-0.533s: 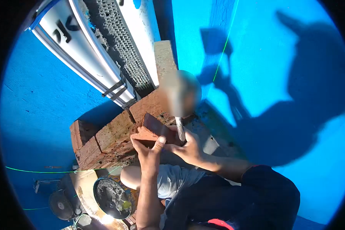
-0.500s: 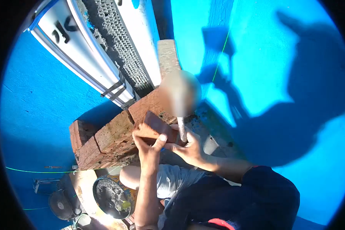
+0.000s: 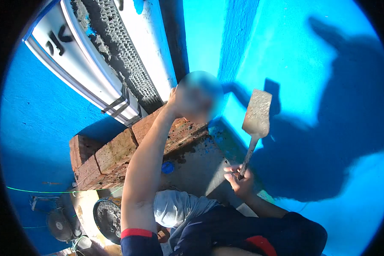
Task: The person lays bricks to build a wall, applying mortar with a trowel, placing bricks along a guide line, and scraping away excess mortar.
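Observation:
My left hand (image 3: 173,103) is stretched out to the far end of a low brick wall (image 3: 116,146). A round blurred patch hides its fingers, so whether they hold a brick cannot be made out. My right hand (image 3: 240,181) is closed around the handle of a trowel (image 3: 257,114). The trowel points up and away, its flat blade grey with mortar, apart from the wall and in front of the blue wall (image 3: 294,166) on the right.
A bucket of grey mortar (image 3: 108,218) stands at the lower left, near a round black fan-like object (image 3: 59,225). White door-frame pieces (image 3: 94,77) rise at the far left. A green string (image 3: 42,190) crosses at the left. A blue round thing (image 3: 167,167) lies on the floor.
My left hand has moved from in front of me to the far end of the brick wall. My right hand has let go of the brick and drawn back right with the trowel.

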